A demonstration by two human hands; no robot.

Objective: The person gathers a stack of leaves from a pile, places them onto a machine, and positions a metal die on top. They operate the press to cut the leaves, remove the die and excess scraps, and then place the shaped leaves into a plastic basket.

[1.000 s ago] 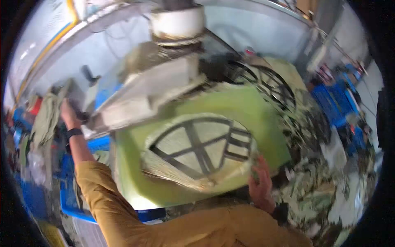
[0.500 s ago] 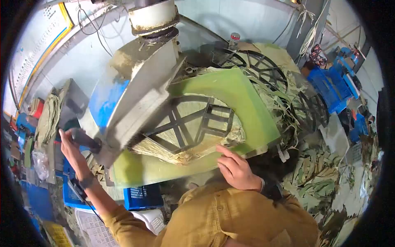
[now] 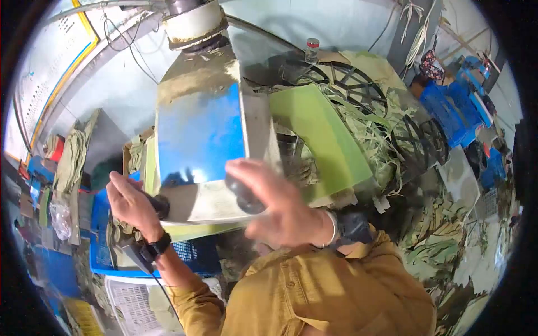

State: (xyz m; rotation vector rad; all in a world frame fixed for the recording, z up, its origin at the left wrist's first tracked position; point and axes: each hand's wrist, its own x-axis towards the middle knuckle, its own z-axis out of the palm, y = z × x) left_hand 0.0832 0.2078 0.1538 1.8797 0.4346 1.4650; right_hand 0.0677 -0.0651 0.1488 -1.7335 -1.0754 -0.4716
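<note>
A swing-arm press head, blue and white on top, now covers most of the green cutting board. My left hand is closed around the black handle at its left front corner. At the right front corner, my right hand is blurred, its fingers stretched over the other black handle and its thumb apart below. Under the head's right edge, a bit of the black metal cutting die shows on a stack of pale dried leaves; the rest is hidden.
Black round frames and loose leaf strips lie right of the board. A red-lidded jar stands behind. Blue crates are at far right, leaf piles below them. A white basket sits at lower left.
The press head has swung right over the die and leaves. My left hand has moved right with it and closed on its handle. My right hand has risen from the leaf stack to the right handle.
</note>
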